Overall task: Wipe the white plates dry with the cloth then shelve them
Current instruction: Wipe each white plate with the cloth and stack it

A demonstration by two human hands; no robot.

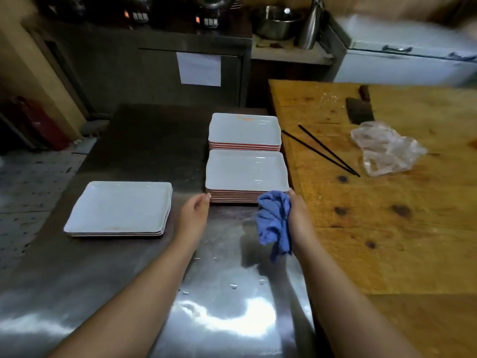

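Note:
Three stacks of white rectangular plates rest on a steel counter (pixel 144 156). A tall near stack (pixel 246 171) shows water drops on its top plate. Behind it stands a second tall stack (pixel 244 129), and a low stack (pixel 118 206) lies to the left. My left hand (pixel 195 211) has its fingertips at the near stack's front left corner, holding nothing. My right hand (pixel 296 213) grips a crumpled blue cloth (pixel 273 223), its fingertips at the stack's front right corner.
A wooden table (pixel 387 228) adjoins the counter on the right, bearing a cleaver (pixel 360 109), two black chopsticks (pixel 322 151) and a crumpled clear plastic bag (pixel 384 148). Water drops dot the counter near me. Steel cabinets, pots and a white chest freezer (pixel 407 63) stand behind.

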